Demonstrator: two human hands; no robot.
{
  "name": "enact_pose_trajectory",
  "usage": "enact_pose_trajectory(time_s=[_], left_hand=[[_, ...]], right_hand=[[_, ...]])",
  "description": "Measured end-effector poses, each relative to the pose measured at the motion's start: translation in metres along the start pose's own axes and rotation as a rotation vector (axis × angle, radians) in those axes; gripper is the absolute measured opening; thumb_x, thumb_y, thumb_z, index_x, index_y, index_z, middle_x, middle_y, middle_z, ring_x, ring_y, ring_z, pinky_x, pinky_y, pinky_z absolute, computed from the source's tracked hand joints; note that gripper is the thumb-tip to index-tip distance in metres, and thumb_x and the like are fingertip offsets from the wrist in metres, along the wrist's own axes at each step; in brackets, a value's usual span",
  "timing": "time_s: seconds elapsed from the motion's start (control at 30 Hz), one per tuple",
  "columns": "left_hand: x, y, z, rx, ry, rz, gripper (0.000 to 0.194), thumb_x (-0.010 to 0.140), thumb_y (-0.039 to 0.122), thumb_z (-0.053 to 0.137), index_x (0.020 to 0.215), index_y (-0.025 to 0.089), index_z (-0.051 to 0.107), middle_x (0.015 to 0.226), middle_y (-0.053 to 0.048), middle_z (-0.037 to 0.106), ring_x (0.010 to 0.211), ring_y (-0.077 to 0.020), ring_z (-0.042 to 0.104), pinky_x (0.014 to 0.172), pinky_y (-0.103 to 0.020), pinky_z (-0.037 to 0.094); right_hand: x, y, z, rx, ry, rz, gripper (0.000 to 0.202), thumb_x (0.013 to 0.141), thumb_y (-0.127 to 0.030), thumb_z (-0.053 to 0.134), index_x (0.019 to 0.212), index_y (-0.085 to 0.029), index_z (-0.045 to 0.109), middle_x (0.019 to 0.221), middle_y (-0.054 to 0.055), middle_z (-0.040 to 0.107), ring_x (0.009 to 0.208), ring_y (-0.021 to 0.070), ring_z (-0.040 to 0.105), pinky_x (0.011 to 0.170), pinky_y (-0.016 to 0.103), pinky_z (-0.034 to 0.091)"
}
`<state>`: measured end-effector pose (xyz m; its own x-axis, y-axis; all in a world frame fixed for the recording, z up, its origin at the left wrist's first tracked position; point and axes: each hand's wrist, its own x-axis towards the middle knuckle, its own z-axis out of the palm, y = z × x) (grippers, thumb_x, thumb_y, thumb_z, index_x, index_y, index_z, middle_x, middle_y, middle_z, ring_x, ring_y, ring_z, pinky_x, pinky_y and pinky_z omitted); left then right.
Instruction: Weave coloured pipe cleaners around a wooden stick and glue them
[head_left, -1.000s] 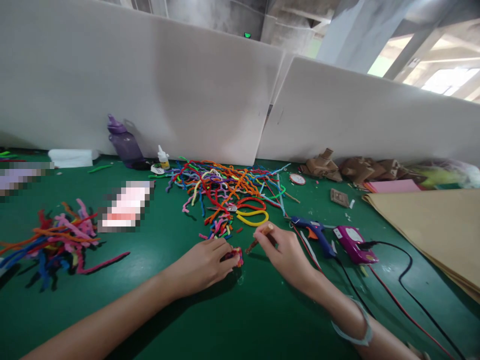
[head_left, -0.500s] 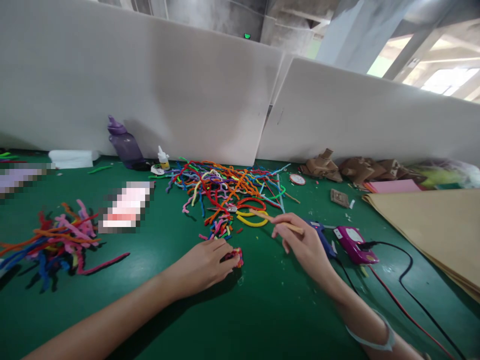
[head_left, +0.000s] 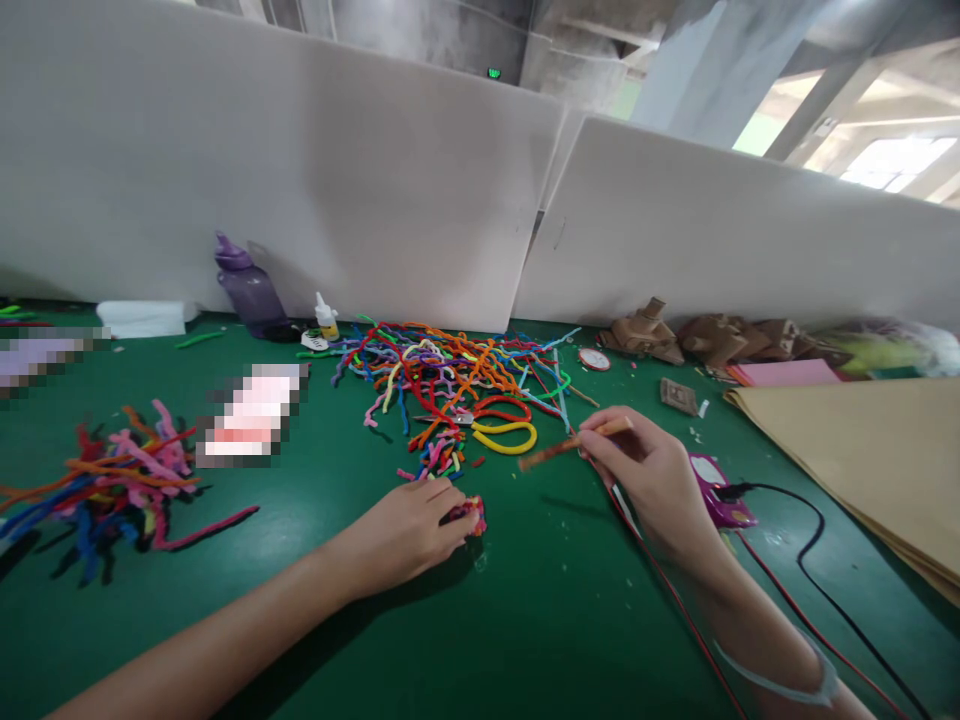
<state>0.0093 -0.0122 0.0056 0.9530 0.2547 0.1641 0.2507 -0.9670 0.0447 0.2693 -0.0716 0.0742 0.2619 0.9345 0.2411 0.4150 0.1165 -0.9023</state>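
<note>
My left hand (head_left: 416, 530) rests on the green table (head_left: 525, 640), its fingers closed on a small multicoloured fuzzy piece (head_left: 478, 515), mostly pink and red. The hand covers most of that piece. My right hand (head_left: 649, 470) is raised above the table, pinching a thin wooden stick (head_left: 559, 452) that points left; its far end is blurred. Between the hands, farther back, lie scissors (head_left: 506, 435) with one red and one yellow handle. Short cut pipe-cleaner bits (head_left: 442, 458) lie just beyond my left hand.
Behind is a tangled pile of pipe cleaners (head_left: 450, 360); another bundle (head_left: 127, 470) lies left. A purple bottle (head_left: 251, 290) and a small glue bottle (head_left: 325, 315) stand near the white partition (head_left: 412, 180). A magenta device (head_left: 724, 495), cords and brown paper (head_left: 862, 450) are right.
My right hand has moved right and slightly toward me with the stick, away from the scissors. A red cord now shows beneath it; the blue object there is hidden. My left hand stays put.
</note>
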Motion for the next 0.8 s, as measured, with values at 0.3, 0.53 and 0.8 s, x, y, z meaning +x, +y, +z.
enact_pose_trajectory(time_s=[0.3, 0.53, 0.8], left_hand=[[-0.001, -0.001, 0.003, 0.011, -0.031, -0.006, 0.026, 0.092, 0.02, 0.045, 0.117, 0.019, 0.051, 0.105, -0.01, 0.061, 0.095, -0.0239, 0.055, 0.078, -0.036, 0.05], [0.001, 0.0, -0.001, 0.005, -0.078, -0.017, 0.026, 0.092, 0.021, 0.044, 0.118, 0.019, 0.051, 0.105, -0.009, 0.06, 0.095, -0.0246, 0.055, 0.077, -0.038, 0.05], [0.001, 0.001, -0.002, 0.023, -0.078, -0.008, 0.031, 0.091, 0.021, 0.046, 0.122, 0.019, 0.049, 0.104, -0.009, 0.06, 0.093, -0.024, 0.055, 0.077, -0.037, 0.049]], right_hand=[[0.0, -0.01, 0.018, -0.006, -0.115, -0.059, 0.012, 0.086, -0.028, 0.054, 0.082, -0.018, 0.059, 0.08, 0.0, 0.056, 0.058, 0.0095, 0.049, 0.053, 0.021, 0.042], [-0.005, 0.002, 0.035, -0.134, -0.211, -0.198, 0.015, 0.087, -0.019, 0.049, 0.095, -0.021, 0.062, 0.094, 0.004, 0.058, 0.079, 0.015, 0.057, 0.067, 0.026, 0.046], [-0.01, -0.004, 0.047, -0.165, -0.289, -0.255, 0.021, 0.085, -0.009, 0.047, 0.096, -0.02, 0.061, 0.089, 0.003, 0.059, 0.079, 0.0148, 0.057, 0.07, 0.027, 0.045]])
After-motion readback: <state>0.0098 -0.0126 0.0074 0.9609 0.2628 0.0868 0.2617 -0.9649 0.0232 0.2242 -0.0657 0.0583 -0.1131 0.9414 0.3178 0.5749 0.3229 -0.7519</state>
